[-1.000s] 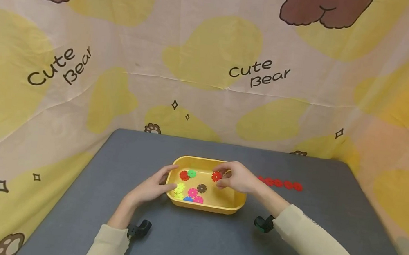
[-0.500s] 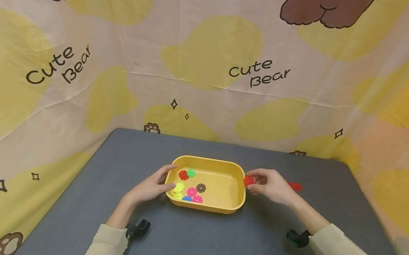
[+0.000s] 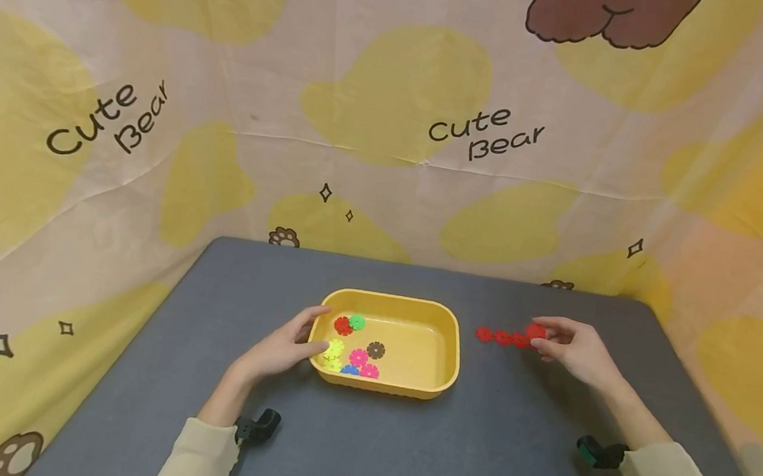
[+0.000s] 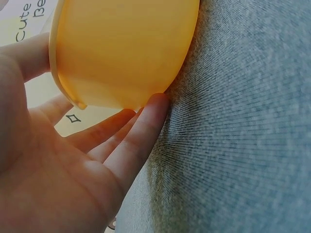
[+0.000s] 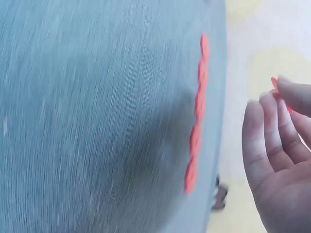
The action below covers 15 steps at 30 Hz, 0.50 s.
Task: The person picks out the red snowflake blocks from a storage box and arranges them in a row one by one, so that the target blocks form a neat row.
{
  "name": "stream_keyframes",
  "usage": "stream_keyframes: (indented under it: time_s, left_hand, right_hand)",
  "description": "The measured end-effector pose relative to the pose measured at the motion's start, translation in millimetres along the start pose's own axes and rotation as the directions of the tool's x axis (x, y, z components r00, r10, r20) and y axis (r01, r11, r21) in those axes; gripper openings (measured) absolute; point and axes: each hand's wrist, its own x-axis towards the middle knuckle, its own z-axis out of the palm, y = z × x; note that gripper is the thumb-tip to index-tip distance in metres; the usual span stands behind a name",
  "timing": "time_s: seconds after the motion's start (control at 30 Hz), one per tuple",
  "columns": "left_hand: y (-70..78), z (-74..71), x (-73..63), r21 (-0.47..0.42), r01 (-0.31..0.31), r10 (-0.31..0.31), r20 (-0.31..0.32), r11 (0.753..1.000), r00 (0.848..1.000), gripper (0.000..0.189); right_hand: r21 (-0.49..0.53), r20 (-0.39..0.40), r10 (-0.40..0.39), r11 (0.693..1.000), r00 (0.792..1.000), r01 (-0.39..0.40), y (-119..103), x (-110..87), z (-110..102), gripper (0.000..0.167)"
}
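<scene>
At the left end of the yellow plastic tray (image 3: 408,386) is my left hand (image 3: 281,347), holding it. Its thumb (image 4: 34,60) reaches over the rim while other fingers (image 4: 141,131) lie against the outer wall. Inside the tray are red, green, yellow, pink, blue and brown notched plastic discs. My right hand (image 3: 580,353) pinches a red notched disc (image 3: 536,332) between thumb and fingertips. This disc is held above a row of red discs (image 3: 501,337) on the table; part of the row is hidden behind the hand in the head view.
The grey table (image 3: 361,451) has its far edge against a printed cloth backdrop (image 3: 393,116). In the right wrist view the whole row of several red discs (image 5: 199,104) shows, lying nearly end to end. Each wrist carries a black camera strap.
My right hand has lifted the red disc out of the tray and carried it right, over the row of red discs. My left hand has stayed at the tray's left end.
</scene>
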Motion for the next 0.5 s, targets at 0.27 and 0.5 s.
stream_keyframes:
  time_s: [0.27,0.5]
  left_hand:
    - [1.6,-0.6,0.1,-0.012,-0.005,0.005,0.008,1.000,1.000,0.069]
    - [-0.3,0.5,0.5,-0.005,-0.002,0.002,0.005,1.000,1.000,0.069]
  right_hand:
    - [-0.054,-0.102,0.082,0.995,0.991,-0.088,26.8,-8.6,-30.0,0.056]
    - [-0.086,-0.082,0.135,0.986,0.988,-0.142,56.5,-12.5,-35.8,0.052]
